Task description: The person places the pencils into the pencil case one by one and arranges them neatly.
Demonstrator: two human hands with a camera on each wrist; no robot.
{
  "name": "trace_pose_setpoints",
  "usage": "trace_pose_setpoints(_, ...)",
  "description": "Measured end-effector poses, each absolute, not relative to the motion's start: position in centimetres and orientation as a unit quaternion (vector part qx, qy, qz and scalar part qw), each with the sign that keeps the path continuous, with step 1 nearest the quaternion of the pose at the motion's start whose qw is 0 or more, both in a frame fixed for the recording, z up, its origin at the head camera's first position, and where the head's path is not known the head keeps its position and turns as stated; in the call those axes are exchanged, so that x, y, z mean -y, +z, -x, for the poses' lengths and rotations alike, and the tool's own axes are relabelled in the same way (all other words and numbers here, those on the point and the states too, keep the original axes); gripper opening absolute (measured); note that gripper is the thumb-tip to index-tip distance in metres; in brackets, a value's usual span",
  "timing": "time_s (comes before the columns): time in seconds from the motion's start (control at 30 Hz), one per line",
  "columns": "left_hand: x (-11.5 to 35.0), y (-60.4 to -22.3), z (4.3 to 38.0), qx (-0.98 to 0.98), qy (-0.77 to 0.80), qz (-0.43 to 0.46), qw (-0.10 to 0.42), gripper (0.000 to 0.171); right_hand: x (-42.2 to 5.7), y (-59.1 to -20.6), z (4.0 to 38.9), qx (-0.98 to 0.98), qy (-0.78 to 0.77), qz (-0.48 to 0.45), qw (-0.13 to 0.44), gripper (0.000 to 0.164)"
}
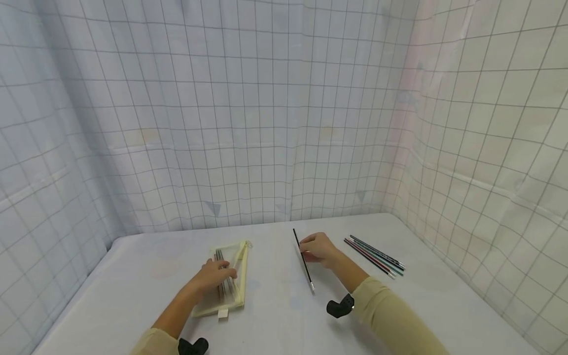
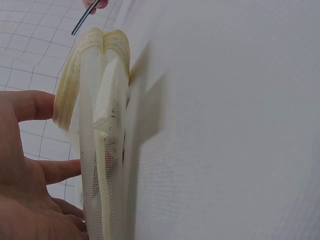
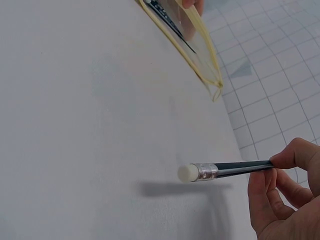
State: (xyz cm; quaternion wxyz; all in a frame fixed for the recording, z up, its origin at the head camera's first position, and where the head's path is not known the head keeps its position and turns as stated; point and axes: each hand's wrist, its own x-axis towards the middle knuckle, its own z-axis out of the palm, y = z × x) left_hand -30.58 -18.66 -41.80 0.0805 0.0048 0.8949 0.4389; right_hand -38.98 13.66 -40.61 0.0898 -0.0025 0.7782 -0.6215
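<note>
Pencil (image 1: 306, 266) is pinched in the right hand (image 1: 318, 248), its eraser (image 3: 188, 173) toward five o'clock. At eight o'clock, the left hand (image 1: 214, 277) touches the bag (image 1: 243, 276), fingers (image 2: 60, 170) spread. Table (image 1: 275, 296) between them gives moving room. More pencils (image 1: 372, 256) lie at three o'clock; the back edge (image 1: 262, 225) runs at twelve.

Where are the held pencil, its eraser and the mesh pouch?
Held pencil (image 3: 229, 169): right wrist view, on the dark shaft.
Eraser (image 3: 187, 173): right wrist view, on its white end.
Mesh pouch (image 1: 244, 278): head view, on its yellow edge.
</note>
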Motion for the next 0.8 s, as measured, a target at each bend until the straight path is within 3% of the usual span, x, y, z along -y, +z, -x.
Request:
trace_pose_setpoints(0.57,18.6,-41.5,30.2,-0.898,0.432,-0.001,0.079,0.076,-7.5,-41.5,38.3,-0.726,-0.676,0.006,0.125,0.020)
trace_pose_setpoints(0.8,18.3,-41.3,30.4,-0.904,0.421,-0.001,0.078,0.078,-4.7,-41.6,38.0,-0.708,-0.697,-0.014,0.110,0.015)
